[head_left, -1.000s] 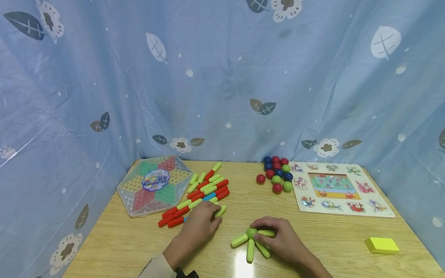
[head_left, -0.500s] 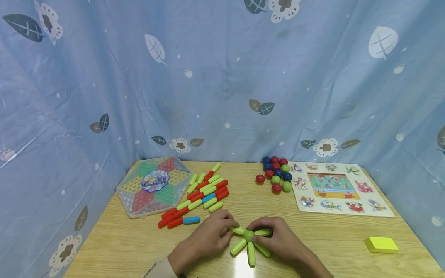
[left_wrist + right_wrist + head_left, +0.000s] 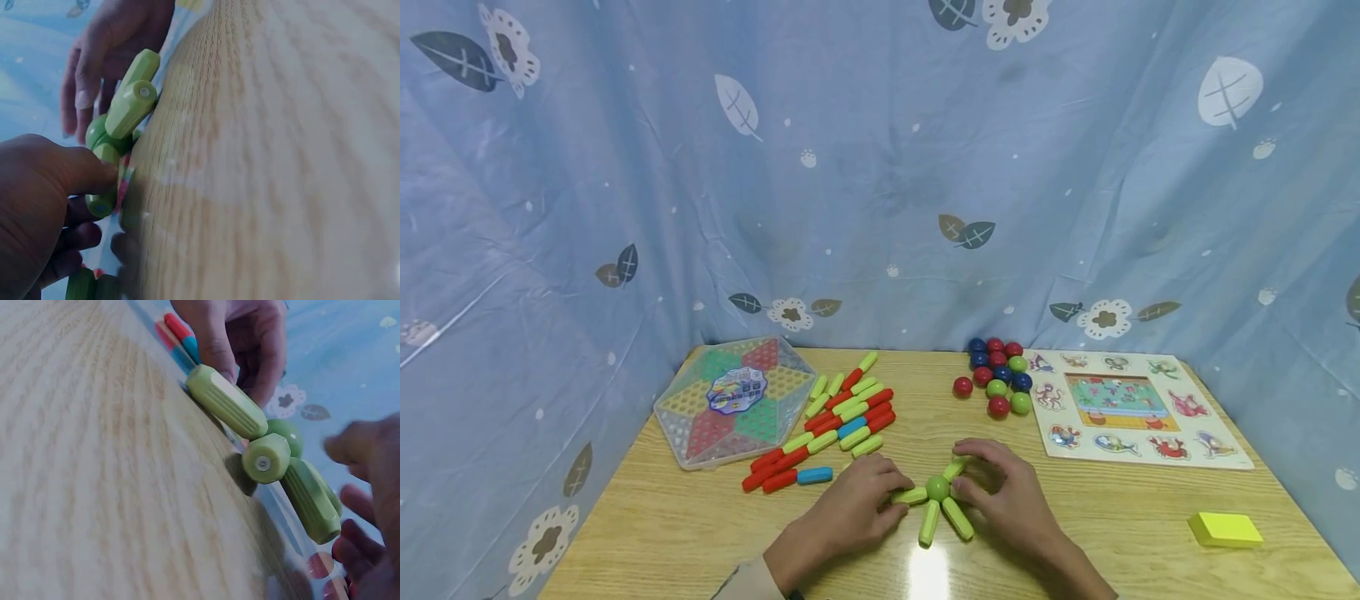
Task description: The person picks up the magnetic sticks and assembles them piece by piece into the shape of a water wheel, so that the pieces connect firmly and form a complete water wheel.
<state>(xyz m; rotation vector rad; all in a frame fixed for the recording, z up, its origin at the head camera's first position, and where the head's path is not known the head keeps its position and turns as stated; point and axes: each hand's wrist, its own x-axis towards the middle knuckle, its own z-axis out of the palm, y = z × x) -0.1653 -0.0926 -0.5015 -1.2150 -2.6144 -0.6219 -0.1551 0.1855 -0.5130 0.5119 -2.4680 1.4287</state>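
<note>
On the wooden table, a star-shaped piece has a green ball (image 3: 937, 488) in its middle and several yellow-green magnetic rods pointing outward. My left hand (image 3: 861, 504) pinches the left rod (image 3: 910, 497) between thumb and fingers, its inner end against the ball. The thumb (image 3: 94, 172) lies along that rod in the left wrist view. My right hand (image 3: 1011, 500) curves loosely around the upper-right rod (image 3: 956, 467). In the right wrist view, its thumb (image 3: 350, 447) stands apart from the rods; whether a fingertip touches one cannot be told.
Red, yellow-green and blue rods (image 3: 842, 421) lie in rows at the back left, beside a hexagonal Chinese checkers board (image 3: 737, 400). Red, blue and green balls (image 3: 997, 377) cluster at the back. A sea-animal puzzle board (image 3: 1138, 408) and a yellow block (image 3: 1225, 530) sit on the right.
My left hand has brought a yellow-green rod from the pile to the ball. The star has since turned counter-clockwise, and the right hand's fingers have loosened and shifted up and away.
</note>
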